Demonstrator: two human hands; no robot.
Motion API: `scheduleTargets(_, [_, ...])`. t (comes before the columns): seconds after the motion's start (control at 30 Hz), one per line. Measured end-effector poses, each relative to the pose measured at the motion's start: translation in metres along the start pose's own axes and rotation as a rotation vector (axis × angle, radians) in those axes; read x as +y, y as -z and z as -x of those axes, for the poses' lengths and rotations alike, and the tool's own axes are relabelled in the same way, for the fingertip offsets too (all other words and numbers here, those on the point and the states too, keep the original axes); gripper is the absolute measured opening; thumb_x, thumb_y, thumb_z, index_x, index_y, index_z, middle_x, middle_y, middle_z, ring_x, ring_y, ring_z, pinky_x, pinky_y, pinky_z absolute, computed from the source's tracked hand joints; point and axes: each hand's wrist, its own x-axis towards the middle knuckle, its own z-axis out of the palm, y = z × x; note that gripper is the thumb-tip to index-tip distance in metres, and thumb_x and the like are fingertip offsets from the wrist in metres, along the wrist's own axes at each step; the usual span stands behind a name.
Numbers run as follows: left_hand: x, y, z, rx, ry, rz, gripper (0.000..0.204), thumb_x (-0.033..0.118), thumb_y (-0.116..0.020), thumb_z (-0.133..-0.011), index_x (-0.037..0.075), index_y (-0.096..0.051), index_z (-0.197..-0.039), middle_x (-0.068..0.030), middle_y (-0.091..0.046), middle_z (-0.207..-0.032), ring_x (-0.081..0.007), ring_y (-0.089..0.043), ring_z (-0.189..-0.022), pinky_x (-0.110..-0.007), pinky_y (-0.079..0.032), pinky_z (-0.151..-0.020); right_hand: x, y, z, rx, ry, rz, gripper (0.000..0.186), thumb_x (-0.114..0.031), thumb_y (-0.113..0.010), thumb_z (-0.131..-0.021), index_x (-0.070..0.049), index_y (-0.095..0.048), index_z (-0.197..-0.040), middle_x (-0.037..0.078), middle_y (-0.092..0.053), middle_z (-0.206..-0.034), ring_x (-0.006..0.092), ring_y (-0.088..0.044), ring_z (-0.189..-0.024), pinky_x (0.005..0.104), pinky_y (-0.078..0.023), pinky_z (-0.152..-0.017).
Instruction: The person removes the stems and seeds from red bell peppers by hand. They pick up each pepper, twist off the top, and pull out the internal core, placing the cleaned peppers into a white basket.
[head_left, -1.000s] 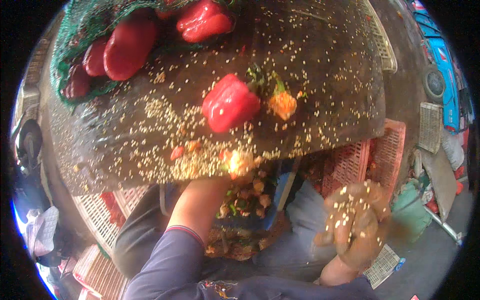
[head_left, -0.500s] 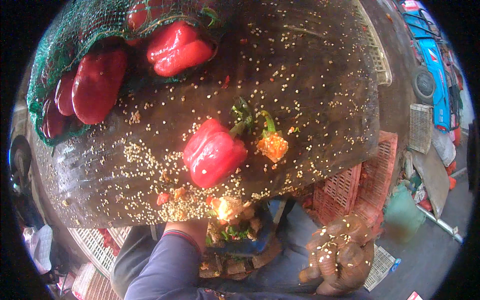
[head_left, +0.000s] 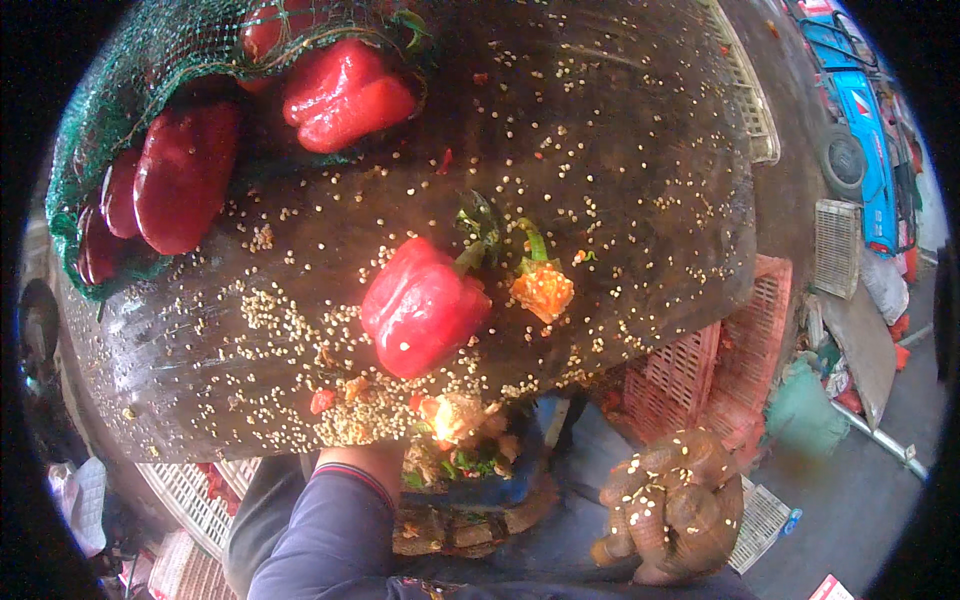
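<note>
My right hand, speckled with pale seeds, is closed at the lower right, off the board; I cannot make out whether it holds anything. My left forearm comes up from below, and the left hand goes under the front edge of the board, its fingers hidden. A whole red bell pepper lies on the dark, wet board, its green stem pointing to the upper right. Beside it lies a cut-out orange pepper core with a stem. A pale seedy core is at the front edge.
A green mesh bag at the far left holds several red peppers. Below the board's edge is a blue container with pepper scraps. Red plastic crates stand to the right, a white crate lower left. A blue vehicle stands beyond.
The view has shifted slightly, so the bag and peppers sit a little farther left. My right hand stays closed, shifted slightly left in the picture. The pepper on the board lies as before.
</note>
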Motion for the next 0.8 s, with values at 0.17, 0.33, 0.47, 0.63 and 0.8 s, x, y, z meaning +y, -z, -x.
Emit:
scheduleTargets(0.17, [-0.017, -0.008, 0.001, -0.087, 0.143, -0.091, 0.020, 0.016, -0.077, -0.071, 0.008, -0.071, -0.089, -0.0114, -0.063, -0.086, -0.0336, -0.064, -0.080, -0.044, -0.053, -0.071, 0.002, -0.005, -0.004, 0.010, 0.004, 0.015, 0.035, -0.016, -0.066, -0.097, 0.006, -0.057, -0.123, 0.023, -0.072, -0.104, 0.0090, -0.054, -0.048, 0.0257, -0.049, -0.045])
scheduleTargets(0.33, [-0.015, -0.015, 0.005, -0.115, 0.143, -0.112, 0.024, 0.018, -0.079, -0.073, 0.008, -0.072, -0.094, -0.0104, -0.065, -0.088, -0.0302, -0.065, -0.083, -0.041, -0.054, -0.073, 0.007, -0.009, 0.006, 0.018, 0.028, 0.052, 0.031, -0.013, -0.063, -0.097, 0.004, -0.059, -0.123, 0.019, -0.073, -0.103, 0.0081, -0.054, -0.048, 0.0234, -0.047, -0.045])
scheduleTargets(0.47, [-0.028, -0.054, 0.043, -0.212, 0.183, -0.018, 0.027, 0.020, -0.081, -0.076, 0.008, -0.072, -0.097, -0.0094, -0.067, -0.089, -0.0272, -0.066, -0.084, -0.039, -0.055, -0.075, 0.018, -0.010, 0.020, -0.038, -0.028, 0.014, 0.030, -0.008, -0.059, -0.099, 0.004, -0.057, -0.126, 0.016, -0.074, -0.108, 0.0063, -0.056, -0.052, 0.0228, -0.048, -0.049])
scheduleTargets(0.63, [-0.068, -0.094, 0.145, -0.254, 0.503, 0.617, 0.030, 0.023, -0.083, -0.078, 0.007, -0.073, -0.101, -0.0081, -0.070, -0.091, -0.0234, -0.067, -0.086, -0.036, -0.056, -0.076, 0.025, -0.031, 0.037, -0.123, 0.084, 0.304, 0.034, -0.008, -0.062, -0.098, 0.001, -0.058, -0.132, 0.007, -0.073, -0.109, 0.0046, -0.060, -0.075, 0.0209, -0.049, -0.062])
scheduleTargets(0.8, [0.019, 0.058, 0.180, -0.443, 0.808, 1.167, 0.076, 0.044, -0.088, -0.077, 0.000, -0.058, -0.131, -0.0091, -0.067, -0.115, -0.0199, -0.066, -0.098, -0.036, -0.056, -0.086, 0.061, -0.022, 0.029, -0.176, 0.499, 0.582, 0.040, -0.008, -0.063, -0.092, 0.000, -0.062, -0.132, 0.013, -0.073, -0.110, 0.0188, -0.070, -0.097, 0.0334, -0.054, -0.086])
